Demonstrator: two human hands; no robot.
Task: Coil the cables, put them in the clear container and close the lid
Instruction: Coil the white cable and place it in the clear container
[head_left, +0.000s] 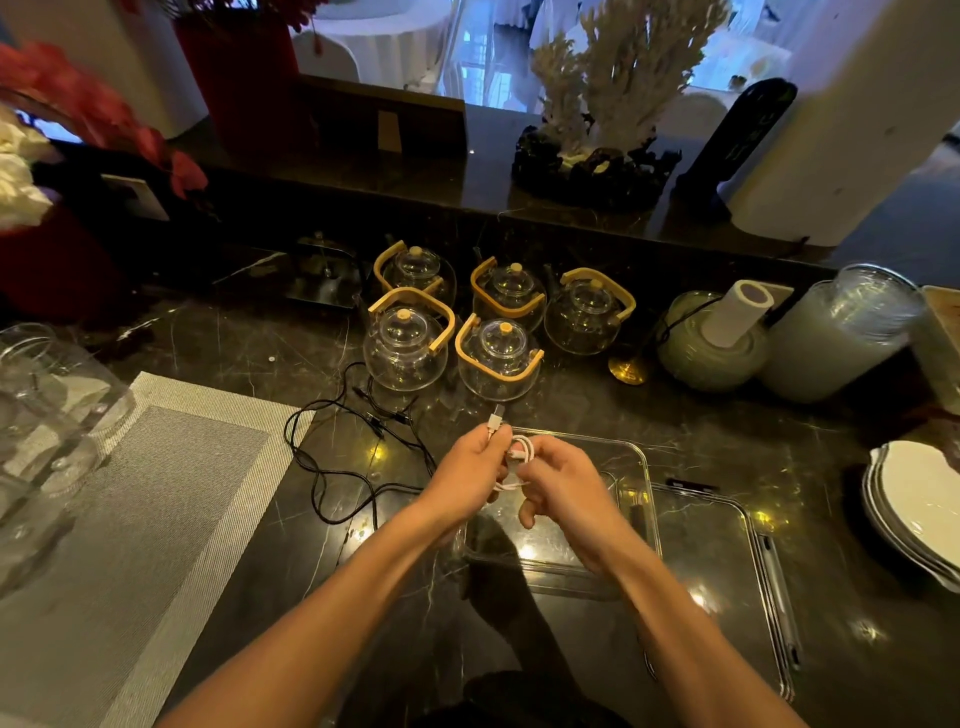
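Pinching the white cable (521, 451) between both hands' curled fingers (498, 441), its loops held above the clear container (636, 462).

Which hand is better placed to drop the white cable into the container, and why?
Probably the right hand. It holds the white cable's coil and is above the open container. The left hand only pinches the plug end, nearer the black cable.

Five glass teapots (452, 317) stand behind a grey placemat (130, 519); stacked white plates (914, 504) sit far right.
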